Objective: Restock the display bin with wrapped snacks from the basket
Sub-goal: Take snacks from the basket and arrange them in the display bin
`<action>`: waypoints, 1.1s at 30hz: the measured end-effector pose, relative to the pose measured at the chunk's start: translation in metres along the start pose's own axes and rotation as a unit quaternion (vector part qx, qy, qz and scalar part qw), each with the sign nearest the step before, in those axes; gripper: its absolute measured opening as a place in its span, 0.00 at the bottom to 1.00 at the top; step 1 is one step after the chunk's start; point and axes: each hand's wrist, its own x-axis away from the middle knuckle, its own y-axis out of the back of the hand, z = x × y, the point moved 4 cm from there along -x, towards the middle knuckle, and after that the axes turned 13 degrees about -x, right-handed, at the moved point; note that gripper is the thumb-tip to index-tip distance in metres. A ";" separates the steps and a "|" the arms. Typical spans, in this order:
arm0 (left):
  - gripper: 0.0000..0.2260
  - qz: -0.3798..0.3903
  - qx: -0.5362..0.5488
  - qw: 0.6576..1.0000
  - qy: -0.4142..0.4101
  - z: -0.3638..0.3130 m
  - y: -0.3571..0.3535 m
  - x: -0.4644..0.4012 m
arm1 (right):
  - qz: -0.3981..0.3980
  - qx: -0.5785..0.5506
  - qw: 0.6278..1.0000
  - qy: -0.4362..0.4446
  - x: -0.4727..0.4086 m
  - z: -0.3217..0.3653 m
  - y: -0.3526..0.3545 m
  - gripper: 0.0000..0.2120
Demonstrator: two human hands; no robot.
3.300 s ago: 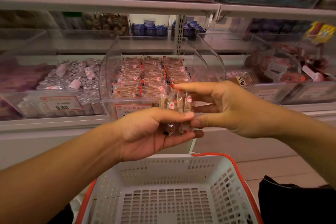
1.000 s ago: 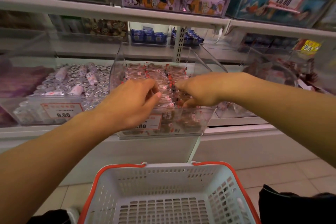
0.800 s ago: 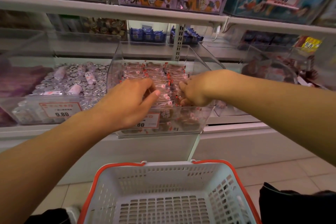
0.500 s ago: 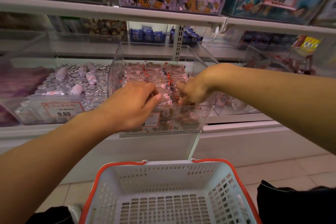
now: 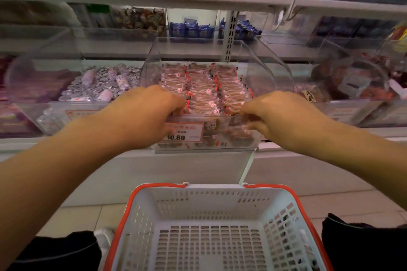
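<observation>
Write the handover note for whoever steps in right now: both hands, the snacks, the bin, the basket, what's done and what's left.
Left hand: at the front edge of the display bin, fingers curled down among the wrapped snacks; whether it grips any is hidden.
Right hand: at the bin's front right, fingers curled at the front row; its grip is unclear too.
Snacks lie in three neat rows in the bin, above the 10.80 price tag.
Basket: below the bin, no snacks visible inside.
Done: the basket looks emptied.
Left: settle the front row, withdraw both hands.

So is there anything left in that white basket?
No, the basket shows only its bare slotted floor, while the wrapped snacks lie in rows in the clear display bin.
</observation>
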 end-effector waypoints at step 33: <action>0.14 -0.040 -0.003 0.997 0.064 0.007 -0.014 -0.023 | -0.050 -0.064 0.996 -0.043 -0.036 -0.027 -0.018 0.03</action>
